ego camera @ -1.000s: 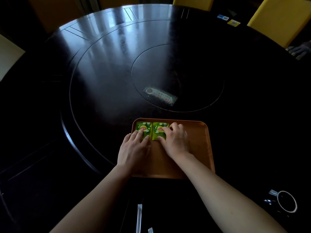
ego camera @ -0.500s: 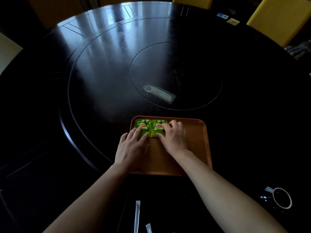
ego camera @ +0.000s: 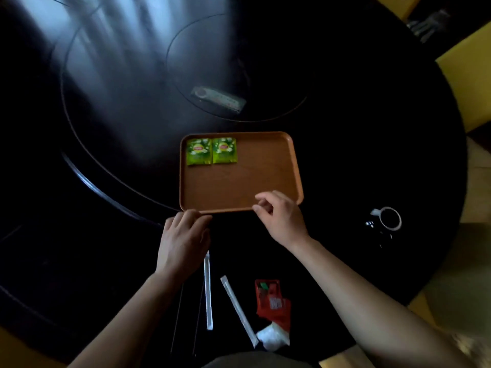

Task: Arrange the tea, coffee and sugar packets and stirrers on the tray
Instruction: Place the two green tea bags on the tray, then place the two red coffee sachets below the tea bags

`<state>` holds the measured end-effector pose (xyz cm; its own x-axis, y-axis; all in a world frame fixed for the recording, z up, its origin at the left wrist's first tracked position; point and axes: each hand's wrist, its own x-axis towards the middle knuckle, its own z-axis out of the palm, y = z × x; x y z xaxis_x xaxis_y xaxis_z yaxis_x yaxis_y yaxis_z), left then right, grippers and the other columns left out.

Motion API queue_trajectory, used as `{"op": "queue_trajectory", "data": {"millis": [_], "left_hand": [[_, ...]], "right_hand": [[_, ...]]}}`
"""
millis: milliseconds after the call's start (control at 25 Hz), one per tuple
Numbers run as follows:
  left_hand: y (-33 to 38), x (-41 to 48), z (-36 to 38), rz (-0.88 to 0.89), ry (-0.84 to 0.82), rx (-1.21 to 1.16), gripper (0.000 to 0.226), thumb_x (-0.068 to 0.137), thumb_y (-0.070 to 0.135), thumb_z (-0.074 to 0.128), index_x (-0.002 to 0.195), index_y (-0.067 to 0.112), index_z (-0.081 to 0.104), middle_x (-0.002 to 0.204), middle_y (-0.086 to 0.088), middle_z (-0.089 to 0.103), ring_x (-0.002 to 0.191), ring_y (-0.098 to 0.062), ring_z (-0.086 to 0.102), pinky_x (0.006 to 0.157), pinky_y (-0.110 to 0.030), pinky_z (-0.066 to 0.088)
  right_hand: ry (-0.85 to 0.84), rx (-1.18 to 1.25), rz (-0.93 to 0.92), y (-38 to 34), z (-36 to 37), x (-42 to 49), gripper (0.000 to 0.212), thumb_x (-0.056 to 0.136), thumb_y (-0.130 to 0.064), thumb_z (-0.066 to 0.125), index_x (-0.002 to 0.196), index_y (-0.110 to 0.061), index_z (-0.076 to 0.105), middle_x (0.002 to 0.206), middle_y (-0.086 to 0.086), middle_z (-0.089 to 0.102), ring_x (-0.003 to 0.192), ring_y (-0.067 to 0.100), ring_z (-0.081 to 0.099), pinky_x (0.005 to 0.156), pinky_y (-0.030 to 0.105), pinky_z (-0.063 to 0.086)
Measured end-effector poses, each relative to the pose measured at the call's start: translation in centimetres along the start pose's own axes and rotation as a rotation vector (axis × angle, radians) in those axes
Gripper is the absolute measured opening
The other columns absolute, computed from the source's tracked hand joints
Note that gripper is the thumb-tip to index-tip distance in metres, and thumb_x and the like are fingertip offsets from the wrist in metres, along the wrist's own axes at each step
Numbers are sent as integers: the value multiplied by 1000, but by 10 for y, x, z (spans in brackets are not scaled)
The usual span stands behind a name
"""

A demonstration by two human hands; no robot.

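Note:
Two green tea packets (ego camera: 198,151) (ego camera: 224,150) lie side by side in the far left corner of the brown tray (ego camera: 260,179). My left hand (ego camera: 183,240) hovers just below the tray's near left corner, fingers loosely curled, holding nothing. My right hand (ego camera: 281,216) is over the tray's near edge at the right, fingers bent and empty. Closer to me on the dark table lie two white wrapped stirrers (ego camera: 207,290) (ego camera: 239,310), red coffee packets (ego camera: 271,301) and a white sugar packet (ego camera: 272,337).
A dark cup with a white rim (ego camera: 389,218) stands to the right of the tray. A flat remote-like object (ego camera: 218,98) lies on the round table's centre disc. Yellow chairs (ego camera: 467,83) stand at the right.
Both hands have let go of the tea packets and pulled back toward me to the tray's near edge. The view has tilted down, showing the stirrers and packets near me.

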<state>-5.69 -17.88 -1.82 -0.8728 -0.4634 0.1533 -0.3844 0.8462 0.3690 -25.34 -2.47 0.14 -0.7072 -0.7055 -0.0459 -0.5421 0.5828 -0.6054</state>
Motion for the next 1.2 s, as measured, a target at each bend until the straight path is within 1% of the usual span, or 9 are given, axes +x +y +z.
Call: {"op": "queue_trajectory", "data": {"millis": [80,280,400,560,640,760,960,1040,1200], "left_hand": [[19,-39,9,50,-83,-77,32,81,23,66,112,20,69,102,-3,64,89,-28,60,75,-41,46],[67,-85,32,376,-468,-102,65,74,30,79,134,32,56,134,-3,60,125,-29,56,93,-43,51],[80,-81,40,475,-576,-16,59,84,38,70,140,39,50,147,2,52,138,-26,43,100,-43,44],[100,-76,48,512,-424,-39,31,84,36,72,115,33,72,116,6,73,105,-23,67,76,-37,51],[105,-78,50,442,-345,-128,20,79,32,77,99,30,78,99,8,78,86,-22,72,66,-34,53],[111,-86,52,337,-299,-186,19,78,26,82,96,27,80,92,7,79,80,-21,71,62,-35,57],[115,-92,44,-102,-247,-405,15,83,16,79,95,23,80,81,9,77,72,-8,71,59,-34,59],[112,-90,41,-332,-238,-529,9,84,16,77,90,22,79,75,8,77,66,-8,72,60,-38,60],[107,-82,36,-636,-244,-739,5,88,21,74,91,18,76,76,1,78,70,-17,75,62,-38,60]], "right_hand": [[-54,18,82,13,-2,-56,20,87,-31,69,106,-23,68,85,-15,57,73,3,55,64,9,39],[-139,-17,290,39,-3,-175,18,88,-18,64,105,-20,70,98,-2,67,89,15,64,79,30,52],[-209,-24,391,52,-2,-211,26,86,-9,59,106,-21,70,103,-3,65,98,15,62,84,30,49],[-257,100,438,66,1,-222,20,89,-28,62,108,-26,71,102,-13,67,97,5,60,82,17,46],[-229,283,536,69,4,-215,16,89,-33,65,102,-27,72,93,-14,69,87,3,63,70,14,45],[-126,528,698,74,7,-202,6,88,-25,68,87,-23,73,75,-2,71,64,8,63,54,21,46],[-40,893,812,80,-8,-191,21,87,2,62,75,-8,77,69,13,72,61,20,68,63,34,60],[-47,900,769,82,-15,-188,33,80,12,58,74,-12,79,71,9,76,67,21,73,69,32,62],[-118,634,592,81,-17,-190,36,74,9,71,97,-18,78,82,-7,75,79,-1,71,64,12,52]]}}
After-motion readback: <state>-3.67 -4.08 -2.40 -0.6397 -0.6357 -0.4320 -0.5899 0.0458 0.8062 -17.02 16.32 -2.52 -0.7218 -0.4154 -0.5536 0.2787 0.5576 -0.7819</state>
